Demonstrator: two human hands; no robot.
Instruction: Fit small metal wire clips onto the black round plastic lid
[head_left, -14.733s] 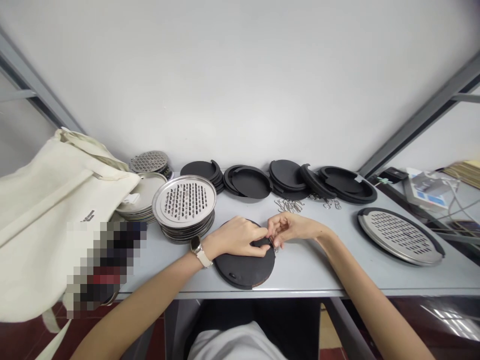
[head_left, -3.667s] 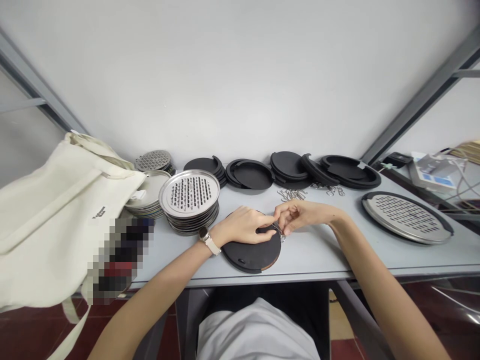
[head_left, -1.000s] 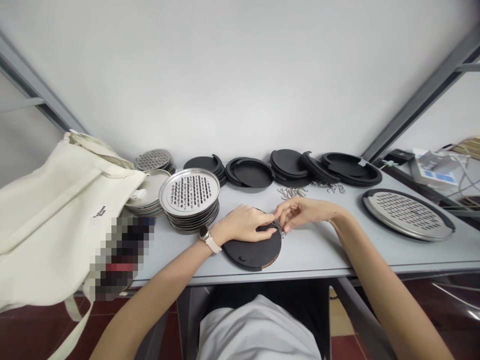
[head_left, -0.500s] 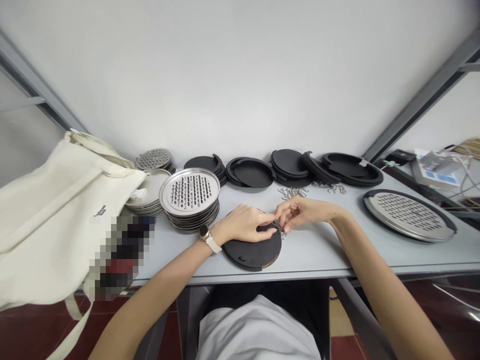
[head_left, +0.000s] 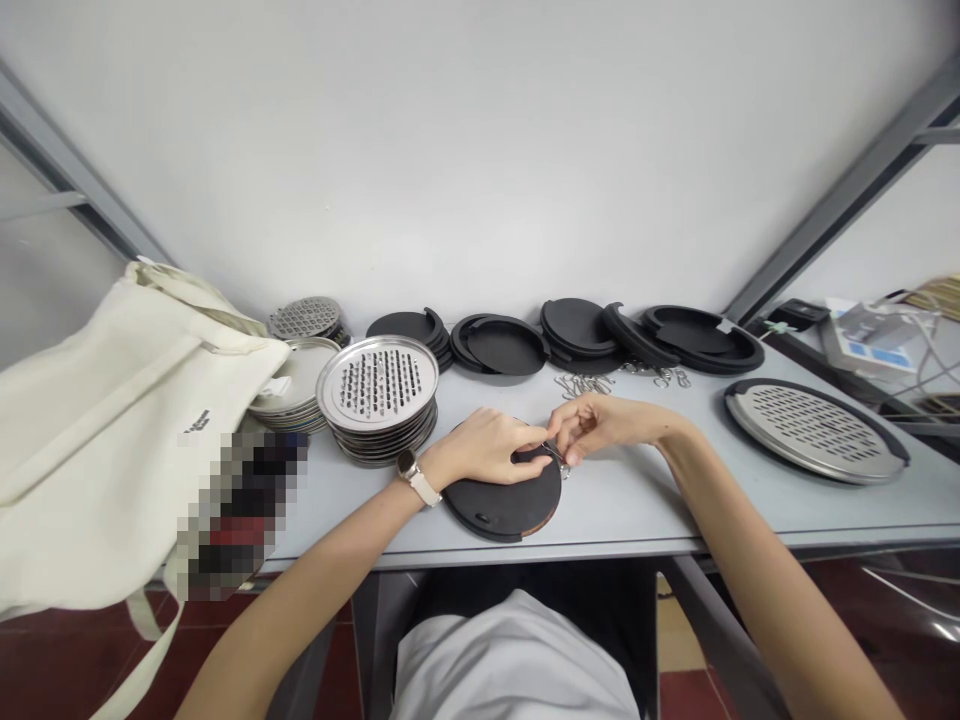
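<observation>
A round black disc [head_left: 506, 505] lies flat near the table's front edge, a thin brownish strip showing along its right rim. My left hand [head_left: 499, 448], with a watch at the wrist, rests on it, thumb and forefinger closed at its upper right edge. From the right, my right hand [head_left: 589, 425] meets it there in a pinch. Between the fingertips of both hands is a small metal clip [head_left: 562, 462], partly hidden. Behind my right hand lies a loose pile of metal clips [head_left: 581, 386].
Stacked grater plates [head_left: 379, 385] stand left of my hands, beside a cream bag [head_left: 142, 400]. Black round holders [head_left: 506, 345] line the wall. A larger grater plate [head_left: 817, 430] lies at the right on the grey table [head_left: 645, 510]. Electronics and cables sit farther right.
</observation>
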